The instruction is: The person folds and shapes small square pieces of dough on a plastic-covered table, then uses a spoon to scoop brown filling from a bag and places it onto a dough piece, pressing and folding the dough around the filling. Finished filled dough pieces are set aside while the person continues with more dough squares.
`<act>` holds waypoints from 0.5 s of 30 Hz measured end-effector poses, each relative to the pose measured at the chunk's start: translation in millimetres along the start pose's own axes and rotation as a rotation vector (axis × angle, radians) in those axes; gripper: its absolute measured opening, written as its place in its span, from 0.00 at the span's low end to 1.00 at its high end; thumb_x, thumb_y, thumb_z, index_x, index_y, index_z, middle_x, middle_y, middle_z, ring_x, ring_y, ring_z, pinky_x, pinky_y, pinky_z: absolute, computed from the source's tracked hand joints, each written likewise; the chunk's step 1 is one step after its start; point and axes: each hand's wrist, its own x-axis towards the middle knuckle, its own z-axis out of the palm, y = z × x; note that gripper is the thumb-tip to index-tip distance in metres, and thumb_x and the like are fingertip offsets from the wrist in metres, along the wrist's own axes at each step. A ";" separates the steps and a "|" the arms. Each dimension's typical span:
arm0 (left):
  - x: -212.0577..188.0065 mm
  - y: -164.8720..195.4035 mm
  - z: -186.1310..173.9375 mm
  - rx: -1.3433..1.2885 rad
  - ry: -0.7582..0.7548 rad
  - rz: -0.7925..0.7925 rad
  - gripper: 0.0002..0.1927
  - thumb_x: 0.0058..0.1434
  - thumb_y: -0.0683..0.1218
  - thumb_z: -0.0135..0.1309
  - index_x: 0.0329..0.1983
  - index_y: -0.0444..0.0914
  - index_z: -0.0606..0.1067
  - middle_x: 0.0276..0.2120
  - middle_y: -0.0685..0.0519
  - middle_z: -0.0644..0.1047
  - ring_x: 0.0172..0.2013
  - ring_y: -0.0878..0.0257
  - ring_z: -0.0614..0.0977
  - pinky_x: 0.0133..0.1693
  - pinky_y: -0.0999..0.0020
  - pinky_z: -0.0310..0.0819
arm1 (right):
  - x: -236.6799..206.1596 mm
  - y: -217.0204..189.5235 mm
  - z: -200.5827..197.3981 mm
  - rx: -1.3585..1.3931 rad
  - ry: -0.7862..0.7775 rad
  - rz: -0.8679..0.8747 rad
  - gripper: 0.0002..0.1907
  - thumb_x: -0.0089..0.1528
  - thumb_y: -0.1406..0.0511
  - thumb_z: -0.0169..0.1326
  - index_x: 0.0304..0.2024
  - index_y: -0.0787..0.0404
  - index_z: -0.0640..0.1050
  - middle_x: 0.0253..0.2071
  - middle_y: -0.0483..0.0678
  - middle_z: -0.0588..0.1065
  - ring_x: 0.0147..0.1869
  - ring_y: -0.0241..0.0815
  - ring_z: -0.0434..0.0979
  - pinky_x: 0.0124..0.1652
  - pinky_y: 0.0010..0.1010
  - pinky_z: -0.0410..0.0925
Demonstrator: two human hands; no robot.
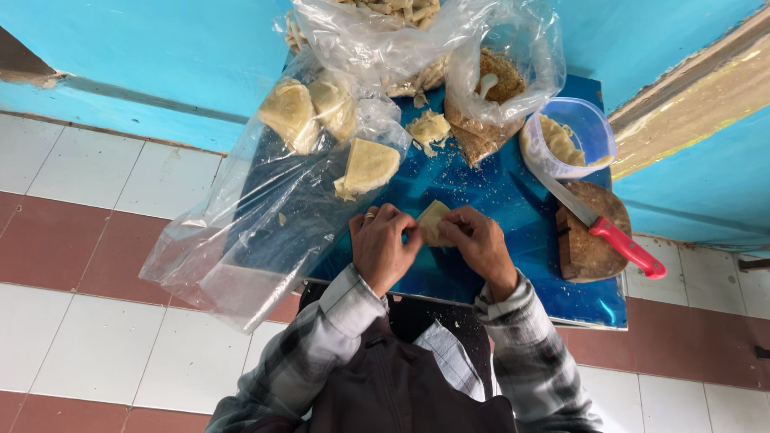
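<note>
Both hands meet over the near middle of a blue surface (513,216), pinching a small folded piece of pale dough (433,220) between them. The left hand (381,244), with a ring on one finger, closes its fingertips on the dough's left edge; the right hand (481,244) closes on its right edge. The dough sits just above the surface, touching both hands, and only its upper corner shows between the fingers.

To the left, a large clear plastic sheet (249,232) drapes over the surface's edge and hangs toward the tiled floor (88,321). On it lie flat rounds of dough (370,166), one near the left hand and others further back (301,112). A smaller scrap of dough (429,128) lies on the blue surface behind the hands.

At the far edge, a clear bag of finished pale pieces (385,32) stands against the turquoise wall (160,48). Beside it, an open plastic bag holds brown crumbly filling (501,80) with a pale spoon handle sticking out. To the right, a clear plastic tub (589,128) holds more dough. A knife with a red handle (630,248) rests with its blade across a round wooden board (589,240), well to the right of the right hand. Crumbs dot the surface around the hands. The sleeves are grey plaid.
</note>
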 end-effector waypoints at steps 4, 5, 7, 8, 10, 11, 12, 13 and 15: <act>-4.4 -1.5 6.2 -0.031 0.025 -0.006 0.07 0.53 0.46 0.65 0.26 0.45 0.77 0.31 0.58 0.76 0.38 0.55 0.78 0.46 0.52 0.62 | 1.9 -1.3 0.1 0.165 0.009 -0.022 0.10 0.66 0.62 0.58 0.43 0.62 0.82 0.33 0.45 0.79 0.35 0.27 0.74 0.35 0.23 0.69; -5.0 -2.6 6.8 -0.035 0.016 -0.007 0.06 0.53 0.46 0.65 0.26 0.45 0.77 0.31 0.58 0.76 0.38 0.55 0.78 0.47 0.52 0.63 | 0.0 -3.6 1.5 0.208 0.019 -0.032 0.10 0.67 0.61 0.57 0.44 0.61 0.82 0.33 0.43 0.79 0.36 0.26 0.74 0.36 0.23 0.69; -5.6 -4.2 7.7 -0.047 0.019 0.000 0.06 0.53 0.46 0.65 0.26 0.46 0.78 0.32 0.58 0.76 0.38 0.55 0.79 0.47 0.52 0.63 | -6.1 -7.7 6.2 -0.043 0.050 -0.178 0.14 0.58 0.61 0.66 0.40 0.64 0.81 0.32 0.45 0.77 0.33 0.30 0.74 0.33 0.25 0.68; -5.6 -4.9 8.2 -0.054 0.030 0.006 0.06 0.53 0.47 0.65 0.26 0.47 0.78 0.32 0.58 0.76 0.39 0.55 0.79 0.47 0.51 0.62 | -8.6 -9.0 8.2 -0.170 0.065 -0.249 0.17 0.54 0.61 0.70 0.39 0.65 0.81 0.31 0.46 0.76 0.32 0.32 0.73 0.32 0.27 0.68; -6.5 -6.0 8.5 -0.061 0.036 0.008 0.05 0.53 0.46 0.65 0.26 0.47 0.79 0.32 0.59 0.77 0.39 0.55 0.79 0.48 0.51 0.62 | -10.0 -8.8 8.5 -0.162 0.071 -0.286 0.15 0.56 0.63 0.66 0.40 0.65 0.80 0.34 0.44 0.76 0.32 0.30 0.76 0.32 0.26 0.70; -6.9 -6.0 8.5 -0.061 0.034 0.004 0.05 0.53 0.46 0.65 0.26 0.47 0.79 0.32 0.59 0.76 0.39 0.56 0.79 0.48 0.51 0.63 | -9.3 -7.2 7.9 -0.160 0.073 -0.302 0.13 0.57 0.64 0.65 0.40 0.65 0.80 0.36 0.42 0.76 0.33 0.29 0.77 0.33 0.25 0.70; -7.0 -5.7 8.7 -0.062 0.031 0.001 0.05 0.53 0.46 0.65 0.26 0.47 0.78 0.32 0.59 0.76 0.39 0.56 0.79 0.49 0.51 0.63 | -7.5 -4.7 6.0 -0.067 0.074 -0.217 0.12 0.58 0.64 0.64 0.41 0.66 0.80 0.34 0.44 0.77 0.33 0.30 0.76 0.32 0.26 0.70; -6.8 -5.3 8.5 -0.052 0.035 0.002 0.05 0.53 0.46 0.65 0.26 0.47 0.78 0.32 0.59 0.76 0.39 0.55 0.79 0.48 0.52 0.63 | -4.7 -1.4 3.6 0.025 0.079 -0.132 0.11 0.60 0.64 0.63 0.41 0.66 0.80 0.33 0.45 0.77 0.33 0.31 0.75 0.32 0.26 0.69; -6.8 -4.0 7.6 -0.036 0.045 0.007 0.06 0.53 0.46 0.65 0.27 0.46 0.78 0.32 0.58 0.76 0.39 0.54 0.79 0.46 0.52 0.64 | 1.6 6.5 -2.2 0.219 0.118 -0.027 0.10 0.63 0.65 0.61 0.41 0.67 0.78 0.32 0.47 0.78 0.33 0.32 0.75 0.32 0.27 0.70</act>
